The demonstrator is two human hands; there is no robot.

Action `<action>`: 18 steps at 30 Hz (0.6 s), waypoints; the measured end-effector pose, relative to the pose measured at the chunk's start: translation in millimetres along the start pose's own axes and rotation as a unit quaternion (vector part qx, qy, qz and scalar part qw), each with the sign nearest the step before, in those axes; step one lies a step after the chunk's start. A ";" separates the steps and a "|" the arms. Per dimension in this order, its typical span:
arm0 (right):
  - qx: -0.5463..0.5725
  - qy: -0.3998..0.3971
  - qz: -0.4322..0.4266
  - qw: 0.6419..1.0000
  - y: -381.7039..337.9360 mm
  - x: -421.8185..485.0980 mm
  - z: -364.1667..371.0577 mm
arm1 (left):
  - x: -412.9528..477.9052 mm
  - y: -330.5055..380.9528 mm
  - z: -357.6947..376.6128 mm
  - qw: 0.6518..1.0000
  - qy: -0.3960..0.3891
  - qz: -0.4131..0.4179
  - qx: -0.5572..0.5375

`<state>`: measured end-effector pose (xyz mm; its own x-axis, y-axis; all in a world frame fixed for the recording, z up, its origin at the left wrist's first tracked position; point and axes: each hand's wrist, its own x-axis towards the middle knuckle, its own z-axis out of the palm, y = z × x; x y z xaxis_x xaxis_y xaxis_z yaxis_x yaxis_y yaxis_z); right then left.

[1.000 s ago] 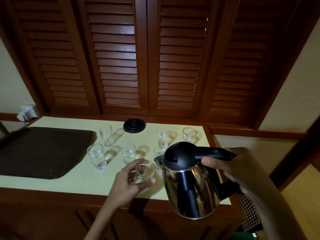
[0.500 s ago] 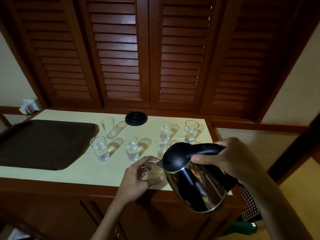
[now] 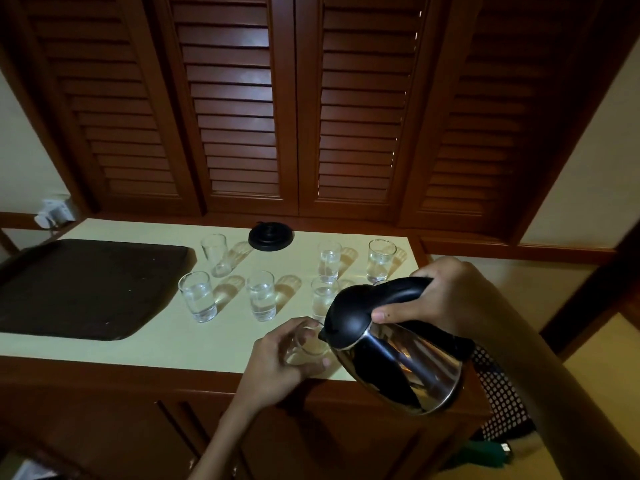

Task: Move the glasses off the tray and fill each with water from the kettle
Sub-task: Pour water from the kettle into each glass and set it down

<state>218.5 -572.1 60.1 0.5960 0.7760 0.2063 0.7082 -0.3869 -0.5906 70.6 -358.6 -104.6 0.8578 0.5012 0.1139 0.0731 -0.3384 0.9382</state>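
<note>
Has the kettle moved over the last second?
Yes. Judged against the standing glass behind it, the kettle has tipped further and dropped, uncovering more of that glass; its spout now sits at the rim of the held glass in the left hand.

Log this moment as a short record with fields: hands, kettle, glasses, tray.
left hand: grips the held glass near the counter front edge
right hand: grips the kettle by its black handle
kettle: tilted, spout at the held glass's rim; flow not discernible
filled glasses: five, upright on the counter, water inside
empty-looking glass: back left, beside the tray
tray: dark, at the counter's left; no glass on it
kettle base: black disc at the counter's back
</note>
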 end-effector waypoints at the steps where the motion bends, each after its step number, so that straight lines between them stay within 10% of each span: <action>1: -0.003 -0.006 -0.005 1.000 0.7 1.5 -0.4 | 0.1 -0.7 0.7 1.000 0.002 0.000 -0.001; 18: -0.066 -0.105 0.173 0.977 -31.3 21.3 -13.4 | -1.8 4.2 2.0 1.000 0.015 -0.005 -0.021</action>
<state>214.1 -550.1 93.4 0.7266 0.6680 -0.1606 0.5297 -0.6936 -0.4883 70.4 -362.5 -101.5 0.8418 0.5278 0.1136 0.0600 -0.3006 0.9518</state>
